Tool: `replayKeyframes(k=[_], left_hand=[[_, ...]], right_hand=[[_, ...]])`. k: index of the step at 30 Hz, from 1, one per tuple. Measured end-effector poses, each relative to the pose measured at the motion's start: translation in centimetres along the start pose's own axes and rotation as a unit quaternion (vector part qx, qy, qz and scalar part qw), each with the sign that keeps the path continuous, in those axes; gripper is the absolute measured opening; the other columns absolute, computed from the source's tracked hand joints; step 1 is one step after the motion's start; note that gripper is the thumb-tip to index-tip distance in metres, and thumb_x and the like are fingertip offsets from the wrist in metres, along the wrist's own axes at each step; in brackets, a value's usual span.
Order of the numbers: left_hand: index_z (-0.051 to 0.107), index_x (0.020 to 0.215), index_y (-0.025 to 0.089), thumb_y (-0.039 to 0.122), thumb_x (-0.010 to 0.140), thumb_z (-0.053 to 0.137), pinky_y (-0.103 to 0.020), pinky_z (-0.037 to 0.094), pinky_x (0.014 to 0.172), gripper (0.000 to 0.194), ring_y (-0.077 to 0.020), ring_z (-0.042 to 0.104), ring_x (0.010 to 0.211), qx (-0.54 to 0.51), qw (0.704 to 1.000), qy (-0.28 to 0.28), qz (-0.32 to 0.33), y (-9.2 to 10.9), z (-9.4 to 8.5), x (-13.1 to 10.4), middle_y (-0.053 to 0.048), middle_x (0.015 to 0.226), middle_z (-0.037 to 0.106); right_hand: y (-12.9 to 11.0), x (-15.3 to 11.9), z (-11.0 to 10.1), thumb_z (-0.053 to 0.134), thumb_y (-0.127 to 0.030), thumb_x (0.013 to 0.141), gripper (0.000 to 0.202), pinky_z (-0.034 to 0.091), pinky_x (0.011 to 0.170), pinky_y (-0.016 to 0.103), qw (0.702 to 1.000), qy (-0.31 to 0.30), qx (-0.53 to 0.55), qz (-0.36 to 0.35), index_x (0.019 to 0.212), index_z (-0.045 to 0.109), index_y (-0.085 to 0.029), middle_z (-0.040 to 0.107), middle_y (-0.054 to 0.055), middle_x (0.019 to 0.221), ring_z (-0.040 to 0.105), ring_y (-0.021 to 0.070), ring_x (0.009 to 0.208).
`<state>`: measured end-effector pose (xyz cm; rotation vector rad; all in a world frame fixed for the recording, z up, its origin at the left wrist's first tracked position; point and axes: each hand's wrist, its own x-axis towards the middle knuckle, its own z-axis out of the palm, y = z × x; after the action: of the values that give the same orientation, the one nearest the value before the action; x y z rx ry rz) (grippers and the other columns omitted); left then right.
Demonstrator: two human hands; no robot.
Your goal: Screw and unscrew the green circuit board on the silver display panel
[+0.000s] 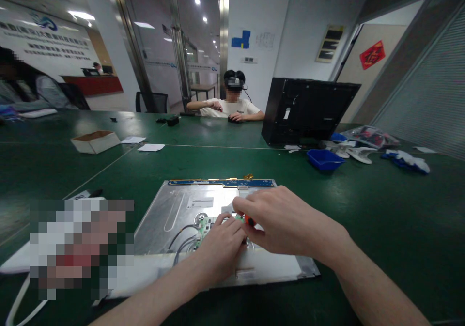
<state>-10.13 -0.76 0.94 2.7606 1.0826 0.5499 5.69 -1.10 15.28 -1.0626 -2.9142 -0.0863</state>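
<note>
In front of me a flat metal display panel (160,219) lies back side up on the table. A green circuit board (204,228) sits at its middle, with dark cables running off to the left. My left hand (221,243) rests over this board, its fingers bent and held against it; the fingertips are partly hidden. My right hand (279,219) is closed around an orange and black screwdriver (249,219), of which only part of the handle shows. Its tip is hidden behind my hands. A long blue circuit strip (218,183) runs along the panel's far edge.
Left of the panel is a blurred-out item (80,243) with a white cable. Farther off are an open cardboard box (95,143), a large black monitor housing (308,110), a blue tray (325,160) and gloves (407,160). A person (232,105) sits across the green table.
</note>
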Motion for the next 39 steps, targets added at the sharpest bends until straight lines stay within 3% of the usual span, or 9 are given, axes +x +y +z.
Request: replayKeyframes(k=[4, 10, 14, 17, 20, 25, 31, 39], left_hand=[[0.059, 0.098, 0.017, 0.018, 0.087, 0.047, -0.045, 0.029, 0.101, 0.017, -0.0251, 0.052, 0.107, 0.007, 1.000, -0.002, -0.001, 0.08, -0.01, 0.01, -0.008, 0.107, 0.063], [0.061, 0.096, 0.019, 0.014, 0.084, 0.048, -0.046, 0.025, 0.104, 0.018, -0.0242, 0.052, 0.107, -0.018, 1.000, -0.003, -0.001, 0.13, -0.31, -0.10, -0.007, 0.108, 0.062], [0.059, 0.100, 0.019, 0.014, 0.082, 0.049, -0.045, 0.025, 0.104, 0.021, -0.0233, 0.053, 0.106, -0.031, 1.000, -0.005, -0.001, 0.26, -0.58, -0.19, -0.007, 0.108, 0.062], [0.059, 0.101, 0.018, 0.014, 0.083, 0.047, -0.044, 0.027, 0.103, 0.021, -0.0232, 0.053, 0.104, -0.027, 1.000, 0.002, -0.001, 0.33, -0.66, -0.15, -0.007, 0.104, 0.063], [0.058, 0.102, 0.017, 0.015, 0.082, 0.047, -0.045, 0.029, 0.101, 0.022, -0.0246, 0.052, 0.105, -0.017, 1.000, 0.000, 0.000, 0.32, -0.70, -0.10, -0.008, 0.106, 0.062], [0.060, 0.098, 0.019, 0.012, 0.081, 0.047, -0.046, 0.027, 0.102, 0.022, -0.0242, 0.053, 0.103, -0.013, 1.000, -0.015, 0.001, 0.19, -0.69, -0.09, -0.007, 0.104, 0.063], [0.058, 0.103, 0.017, 0.016, 0.083, 0.047, -0.045, 0.027, 0.103, 0.022, -0.0248, 0.052, 0.106, -0.021, 1.000, -0.003, -0.002, 0.33, -0.70, -0.03, -0.008, 0.107, 0.063], [0.061, 0.089, 0.018, 0.011, 0.080, 0.047, -0.045, 0.029, 0.101, 0.018, -0.0233, 0.055, 0.099, -0.029, 0.999, -0.010, 0.011, 0.22, -0.75, -0.16, -0.007, 0.098, 0.064]], right_hand=[[0.03, -0.09, -0.15, 0.052, -0.023, 0.080, 0.014, 0.028, 0.055, 0.026, 1.000, 0.008, 0.013, -0.018, 0.093, 0.050, -0.022, 0.065, 0.001, 0.082, 0.058, 0.0165, 0.071], [0.21, 0.35, 0.09, 0.048, -0.038, 0.088, 0.018, 0.021, 0.052, 0.027, 0.999, 0.006, -0.025, 0.031, 0.082, 0.055, -0.023, 0.065, 0.001, 0.071, 0.056, 0.0159, 0.061], [0.06, 0.24, -0.07, 0.048, -0.026, 0.085, 0.007, 0.023, 0.052, 0.027, 0.999, 0.006, -0.021, 0.024, 0.086, 0.053, -0.021, 0.065, 0.001, 0.073, 0.056, 0.0155, 0.063], [-0.11, -0.06, -0.38, 0.049, -0.023, 0.081, 0.009, 0.028, 0.053, 0.026, 1.000, 0.000, 0.002, -0.002, 0.090, 0.051, -0.020, 0.065, 0.002, 0.079, 0.057, 0.0157, 0.066], [-0.24, -0.15, -0.45, 0.050, -0.027, 0.083, 0.012, 0.029, 0.055, 0.027, 1.000, -0.002, 0.002, -0.011, 0.093, 0.051, -0.021, 0.066, 0.002, 0.080, 0.058, 0.0169, 0.069], [-0.29, 0.20, -0.15, 0.045, -0.040, 0.091, 0.021, 0.024, 0.052, 0.027, 0.999, -0.003, -0.026, 0.031, 0.086, 0.054, -0.022, 0.066, 0.002, 0.072, 0.058, 0.0169, 0.064], [-0.28, -0.08, -0.45, 0.049, -0.024, 0.082, 0.010, 0.028, 0.053, 0.027, 1.000, -0.003, 0.000, -0.012, 0.091, 0.051, -0.020, 0.066, 0.003, 0.078, 0.058, 0.0166, 0.066], [-0.15, 0.34, -0.10, 0.044, -0.044, 0.090, 0.026, 0.024, 0.050, 0.028, 0.998, 0.000, -0.040, 0.054, 0.082, 0.053, -0.020, 0.064, 0.002, 0.069, 0.058, 0.0180, 0.061]])
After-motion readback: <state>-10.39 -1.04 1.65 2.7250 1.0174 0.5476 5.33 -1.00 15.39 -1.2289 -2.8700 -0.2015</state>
